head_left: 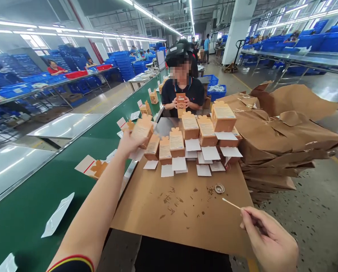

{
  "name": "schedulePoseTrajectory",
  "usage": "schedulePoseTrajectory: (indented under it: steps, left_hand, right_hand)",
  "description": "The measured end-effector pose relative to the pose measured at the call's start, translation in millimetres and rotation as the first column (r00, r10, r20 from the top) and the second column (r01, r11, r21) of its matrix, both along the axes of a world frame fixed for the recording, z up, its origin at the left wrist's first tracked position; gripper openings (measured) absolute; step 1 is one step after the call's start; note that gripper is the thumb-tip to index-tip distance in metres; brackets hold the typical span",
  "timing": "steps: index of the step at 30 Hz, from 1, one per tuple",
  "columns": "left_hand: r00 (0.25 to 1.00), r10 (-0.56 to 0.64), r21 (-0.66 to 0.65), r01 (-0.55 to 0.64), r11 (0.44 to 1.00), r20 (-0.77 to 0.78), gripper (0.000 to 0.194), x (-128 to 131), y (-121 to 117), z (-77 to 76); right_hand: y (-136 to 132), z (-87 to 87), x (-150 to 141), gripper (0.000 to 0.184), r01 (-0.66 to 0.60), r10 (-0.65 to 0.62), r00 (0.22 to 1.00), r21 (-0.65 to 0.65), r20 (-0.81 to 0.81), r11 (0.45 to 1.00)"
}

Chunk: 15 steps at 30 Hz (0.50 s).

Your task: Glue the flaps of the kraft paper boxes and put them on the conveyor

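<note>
With my left arm stretched forward, my left hand [130,142] grips a small brown cardboard box [142,129] at the edge of the green conveyor belt [81,196]. Its fingers are partly hidden by the box. Low on the right, my right hand [271,236] pinches a cotton swab [231,203] between thumb and fingers, its white tip pointing left over the cardboard-covered table [146,204]. Near that tip lies a small round metal lid or dish [219,189]. Several similar boxes [177,142] with white flaps hanging open stand grouped across the table's far half.
Dark flakes [171,202] and small crumbs are scattered on the cardboard. A co-worker [183,87] across the table holds an upright box [181,104]. Stacked brown paper sheets [282,132] rise at the right. White packets [58,215] and more flapped boxes lie on the belt.
</note>
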<state>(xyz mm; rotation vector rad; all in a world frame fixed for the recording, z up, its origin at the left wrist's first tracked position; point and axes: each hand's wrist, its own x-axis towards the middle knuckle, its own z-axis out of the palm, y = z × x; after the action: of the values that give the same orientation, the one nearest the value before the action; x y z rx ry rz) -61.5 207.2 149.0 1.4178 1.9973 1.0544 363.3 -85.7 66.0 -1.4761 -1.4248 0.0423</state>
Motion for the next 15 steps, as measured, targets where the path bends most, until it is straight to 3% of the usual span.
schedulePoseTrajectory:
  steps: [2, 5, 9, 12, 15]
  left_hand:
    - [0.971, -0.043, 0.108, 0.018, 0.994, 0.236, 0.089, -17, -41, -14.3]
    - [0.785, -0.17, 0.083, 0.15, 0.985, 0.596, 0.105, -22, -117, -55.1]
    - [0.597, -0.068, -0.044, 0.171, 0.984, 0.799, 0.088, 10, -199, -122.9]
    - [0.525, -0.033, -0.08, 0.191, 0.978, 0.851, 0.085, 35, -222, -153.4]
    - [0.565, -0.107, -0.054, 0.261, 0.964, 0.818, 0.097, 42, -222, -156.4]
  right_hand:
    - [15, -3.5, 6, 0.027, 0.011, -0.015, 0.997, 0.057, 0.071, 0.998]
    - [35, -17.3, 10, 0.032, 0.009, -0.02, 0.987, 0.07, 0.161, 0.998]
    - [52, -40.0, 14, 0.041, -0.002, 0.013, 0.976, -0.053, 0.218, 0.999]
    - [57, -48.4, 20, 0.046, -0.013, 0.041, 0.971, -0.12, 0.236, 0.993]
    - [56, -44.5, 24, 0.047, -0.019, 0.05, 0.97, -0.128, 0.239, 0.992]
